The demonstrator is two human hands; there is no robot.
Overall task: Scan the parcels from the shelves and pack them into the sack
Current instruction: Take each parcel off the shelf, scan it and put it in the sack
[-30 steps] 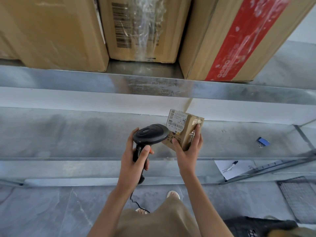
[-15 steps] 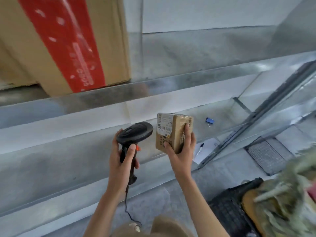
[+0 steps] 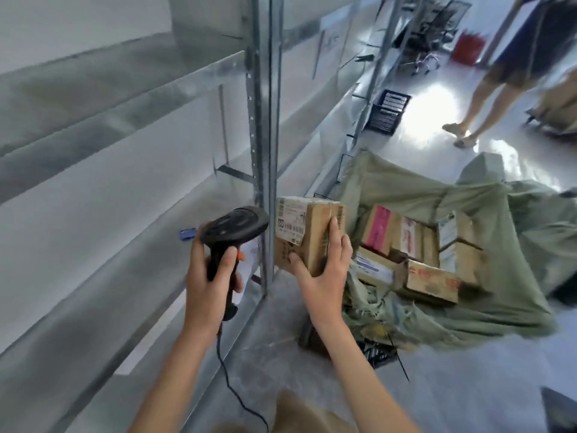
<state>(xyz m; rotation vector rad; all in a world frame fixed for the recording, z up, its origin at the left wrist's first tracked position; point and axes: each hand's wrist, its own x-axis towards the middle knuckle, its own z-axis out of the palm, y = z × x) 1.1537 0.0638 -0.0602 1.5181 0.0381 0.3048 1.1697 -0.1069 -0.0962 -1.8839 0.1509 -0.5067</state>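
So the view has swung way round to the right since half a second ago. The big cardboard boxes with the red tape that sat on the upper shelf are out of frame, and the open olive-green fabric sack (image 3: 515, 251) fills the right side, where before only a blurry corner of it showed. Inside it sit several brown cardboard parcels (image 3: 409, 245), packed close together, one with a pink label.

The hands haven't changed their grip. The left hand (image 3: 209, 276) is wrapped around the handle of the black corded barcode scanner (image 3: 234, 229), fingers curled round it, with the scanner head pointing at the box just beside it. The right hand (image 3: 324, 270) holds the small brown cardboard parcel with the white barcode label (image 3: 306, 229) from below and from the side, thumb on the front face, fingers up the right edge. That parcel is in the air, in front of the grey metal shelf upright (image 3: 265, 120) and just left of the sack's opening, closer to the sack than it was.

The galvanized metal shelves (image 3: 109, 135) run along the left. A little blue clip (image 3: 186, 234) lies on the lower one. Further down the aisle there's a black plastic crate (image 3: 388, 110) on the floor and another person's legs (image 3: 480, 101).
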